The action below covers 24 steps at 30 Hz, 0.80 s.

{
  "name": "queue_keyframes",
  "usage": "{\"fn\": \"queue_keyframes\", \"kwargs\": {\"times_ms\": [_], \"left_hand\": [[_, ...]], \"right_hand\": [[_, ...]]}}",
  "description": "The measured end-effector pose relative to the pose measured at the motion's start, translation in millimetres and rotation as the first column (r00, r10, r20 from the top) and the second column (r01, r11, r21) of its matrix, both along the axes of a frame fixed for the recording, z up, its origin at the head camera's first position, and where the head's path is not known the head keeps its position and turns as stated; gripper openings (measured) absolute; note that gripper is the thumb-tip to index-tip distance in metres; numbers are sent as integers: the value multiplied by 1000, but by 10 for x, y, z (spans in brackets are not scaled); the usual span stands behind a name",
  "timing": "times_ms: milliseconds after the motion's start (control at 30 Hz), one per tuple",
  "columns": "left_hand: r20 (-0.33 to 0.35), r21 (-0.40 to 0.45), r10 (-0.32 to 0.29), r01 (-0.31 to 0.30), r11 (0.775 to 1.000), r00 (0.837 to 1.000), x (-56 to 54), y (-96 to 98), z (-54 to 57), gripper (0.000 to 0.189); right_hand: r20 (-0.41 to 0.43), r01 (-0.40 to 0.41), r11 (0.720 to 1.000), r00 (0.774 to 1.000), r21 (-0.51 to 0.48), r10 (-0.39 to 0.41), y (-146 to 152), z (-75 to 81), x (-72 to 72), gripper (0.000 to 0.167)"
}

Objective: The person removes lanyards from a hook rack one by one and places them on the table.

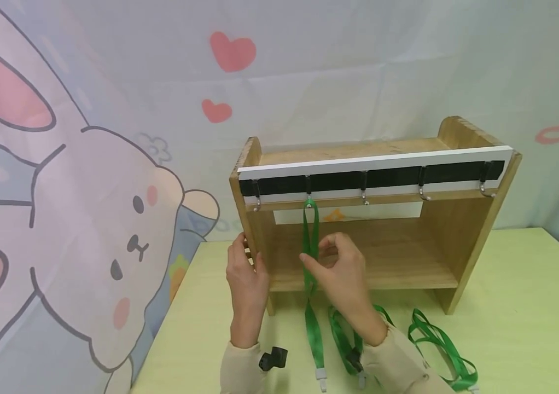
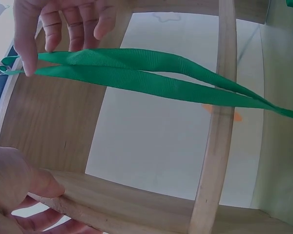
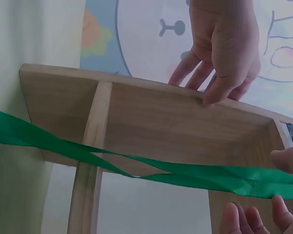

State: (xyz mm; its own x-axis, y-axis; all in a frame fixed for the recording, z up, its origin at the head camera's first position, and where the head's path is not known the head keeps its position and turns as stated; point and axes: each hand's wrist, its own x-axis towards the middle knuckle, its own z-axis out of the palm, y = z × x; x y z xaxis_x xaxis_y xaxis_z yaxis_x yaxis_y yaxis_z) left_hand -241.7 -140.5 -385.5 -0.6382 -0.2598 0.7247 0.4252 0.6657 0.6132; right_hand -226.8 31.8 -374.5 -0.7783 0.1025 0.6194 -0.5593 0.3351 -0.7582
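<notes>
A green lanyard [image 1: 314, 328] hangs by its loop from the second hook [image 1: 308, 186] from the left on a small wooden shelf [image 1: 476, 235]. Its white clip [image 1: 321, 375] dangles at the lower end. My right hand [image 1: 345, 273] is at the hanging strap, thumb and fingers spread on either side of it. In the right wrist view, the thumb [image 3: 287, 158] sits along one edge of the strap and the fingertips lie by the other. My left hand [image 1: 247, 284] grips the shelf's left side panel [image 2: 78, 209], thumb on the inner side, other fingers outside.
Two more green lanyards, one [image 1: 341, 336] partly behind the right forearm and one [image 1: 444, 350] farther right, lie on the pale yellow table [image 1: 186, 328]. Other metal hooks [image 1: 423, 186] line the black-and-white strip [image 1: 392, 178]. A cartoon-printed cloth [image 1: 333, 82] hangs behind.
</notes>
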Motion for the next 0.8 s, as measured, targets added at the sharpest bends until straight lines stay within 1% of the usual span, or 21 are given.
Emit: {"fn": "queue_keyframes", "kwargs": {"times_ms": [200,333,467,567,800], "left_hand": [[-10,-20,13,-14,1000,1000,-7,-6,-2,41],[-11,-13,12,-13,1000,1000,1,-6,-1,40],[-23,-11,0,0,1000,1000,-8,-4,-6,40],[-19,-6,-9,9,1000,1000,-7,-3,0,40],[-3,4,-9,9,1000,1000,10,-24,15,40]], "right_hand": [[-3,51,998,999,49,-51,-74,41,-46,35],[14,81,994,996,71,-83,-133,75,-82,37],[44,87,995,995,52,-90,-168,95,-109,33],[50,94,995,994,31,-96,-177,98,-125,30],[5,104,994,995,-17,-104,-193,108,-144,20]]}}
